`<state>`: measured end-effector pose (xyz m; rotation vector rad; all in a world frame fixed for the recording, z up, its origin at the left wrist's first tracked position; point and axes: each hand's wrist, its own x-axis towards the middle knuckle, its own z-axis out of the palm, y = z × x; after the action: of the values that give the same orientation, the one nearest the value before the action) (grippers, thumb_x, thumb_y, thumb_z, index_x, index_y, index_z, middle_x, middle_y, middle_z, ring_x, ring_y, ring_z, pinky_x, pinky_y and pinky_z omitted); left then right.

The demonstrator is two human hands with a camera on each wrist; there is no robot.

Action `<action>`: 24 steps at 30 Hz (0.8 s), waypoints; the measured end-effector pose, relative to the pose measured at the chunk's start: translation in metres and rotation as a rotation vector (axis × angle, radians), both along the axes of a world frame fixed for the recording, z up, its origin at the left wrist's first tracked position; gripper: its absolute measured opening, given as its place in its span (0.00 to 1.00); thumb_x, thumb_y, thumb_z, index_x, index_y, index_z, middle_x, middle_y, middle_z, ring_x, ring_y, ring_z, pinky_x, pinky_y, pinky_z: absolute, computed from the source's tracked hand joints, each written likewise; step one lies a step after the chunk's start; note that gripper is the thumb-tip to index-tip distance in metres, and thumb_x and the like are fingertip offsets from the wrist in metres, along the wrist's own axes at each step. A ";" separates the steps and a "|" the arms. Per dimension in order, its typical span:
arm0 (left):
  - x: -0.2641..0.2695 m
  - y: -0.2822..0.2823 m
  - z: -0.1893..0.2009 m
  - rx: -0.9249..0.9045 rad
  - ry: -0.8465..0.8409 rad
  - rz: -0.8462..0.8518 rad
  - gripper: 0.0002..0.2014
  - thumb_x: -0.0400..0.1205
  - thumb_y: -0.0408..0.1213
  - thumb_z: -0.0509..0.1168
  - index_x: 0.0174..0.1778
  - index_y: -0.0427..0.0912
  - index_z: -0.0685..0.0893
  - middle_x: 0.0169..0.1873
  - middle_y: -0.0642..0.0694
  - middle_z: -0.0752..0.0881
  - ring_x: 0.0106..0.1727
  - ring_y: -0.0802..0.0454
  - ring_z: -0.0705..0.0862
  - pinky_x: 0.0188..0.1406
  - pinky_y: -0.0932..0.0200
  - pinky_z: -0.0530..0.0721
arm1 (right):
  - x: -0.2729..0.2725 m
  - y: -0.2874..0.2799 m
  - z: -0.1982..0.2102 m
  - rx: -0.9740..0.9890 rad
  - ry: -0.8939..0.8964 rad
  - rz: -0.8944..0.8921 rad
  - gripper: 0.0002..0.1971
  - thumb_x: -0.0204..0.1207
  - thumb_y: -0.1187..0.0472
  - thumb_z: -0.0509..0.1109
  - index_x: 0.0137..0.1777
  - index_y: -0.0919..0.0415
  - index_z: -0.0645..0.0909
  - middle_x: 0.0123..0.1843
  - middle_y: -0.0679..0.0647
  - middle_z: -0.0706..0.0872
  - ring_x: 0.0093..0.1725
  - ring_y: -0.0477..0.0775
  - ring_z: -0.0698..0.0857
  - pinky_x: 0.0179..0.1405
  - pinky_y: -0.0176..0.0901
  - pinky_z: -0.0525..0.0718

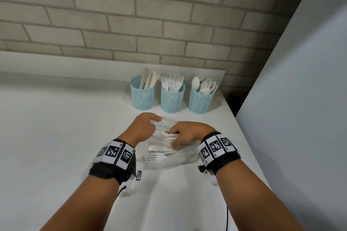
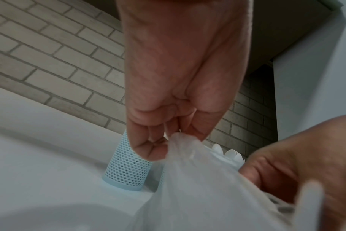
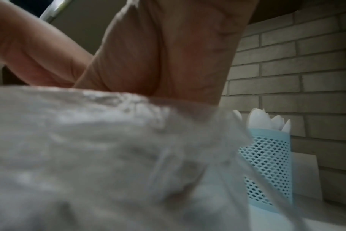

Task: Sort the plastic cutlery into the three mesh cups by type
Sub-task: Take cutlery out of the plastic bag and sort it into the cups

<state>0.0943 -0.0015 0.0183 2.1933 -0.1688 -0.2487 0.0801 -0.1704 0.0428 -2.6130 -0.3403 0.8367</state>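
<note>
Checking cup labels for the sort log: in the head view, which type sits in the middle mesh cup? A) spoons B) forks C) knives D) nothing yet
B: tines stick up out of the middle mesh cup; the left cup holds flat knife-like pieces and the right cup holds spoon bowls.

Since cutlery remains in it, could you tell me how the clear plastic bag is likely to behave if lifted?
The clear plastic bag looks thin and crumpled where the left hand pinches it, so probably floppy. The cutlery inside would likely shift and sag.
</note>
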 end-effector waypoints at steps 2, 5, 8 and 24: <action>-0.001 0.001 0.003 -0.010 0.002 0.012 0.21 0.78 0.19 0.54 0.62 0.39 0.83 0.67 0.45 0.81 0.69 0.48 0.76 0.67 0.59 0.71 | 0.003 -0.004 0.002 0.054 0.009 -0.016 0.05 0.69 0.56 0.76 0.41 0.51 0.81 0.39 0.48 0.83 0.40 0.49 0.79 0.41 0.40 0.76; -0.003 0.002 0.009 -0.068 0.011 0.035 0.21 0.79 0.18 0.53 0.62 0.35 0.83 0.66 0.44 0.80 0.65 0.51 0.76 0.60 0.64 0.70 | 0.004 -0.012 0.008 0.143 0.044 -0.042 0.07 0.69 0.58 0.78 0.41 0.57 0.83 0.36 0.52 0.82 0.33 0.49 0.78 0.39 0.40 0.76; -0.004 0.004 0.012 -0.143 0.046 0.066 0.20 0.78 0.16 0.53 0.59 0.32 0.84 0.64 0.41 0.82 0.57 0.53 0.77 0.57 0.63 0.72 | 0.003 -0.019 0.013 0.240 0.060 -0.090 0.05 0.70 0.60 0.77 0.39 0.55 0.82 0.35 0.49 0.83 0.32 0.44 0.79 0.38 0.35 0.78; -0.002 -0.005 0.029 -0.364 -0.049 0.179 0.15 0.81 0.25 0.57 0.58 0.38 0.85 0.57 0.46 0.84 0.63 0.49 0.79 0.67 0.56 0.74 | 0.013 -0.034 0.023 0.794 -0.044 -0.394 0.05 0.75 0.68 0.71 0.47 0.58 0.83 0.42 0.51 0.86 0.39 0.42 0.85 0.40 0.31 0.85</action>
<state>0.0919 -0.0065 0.0472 1.8389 -0.0394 -0.0573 0.0933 -0.2044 0.0654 -1.8602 -0.1178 0.3889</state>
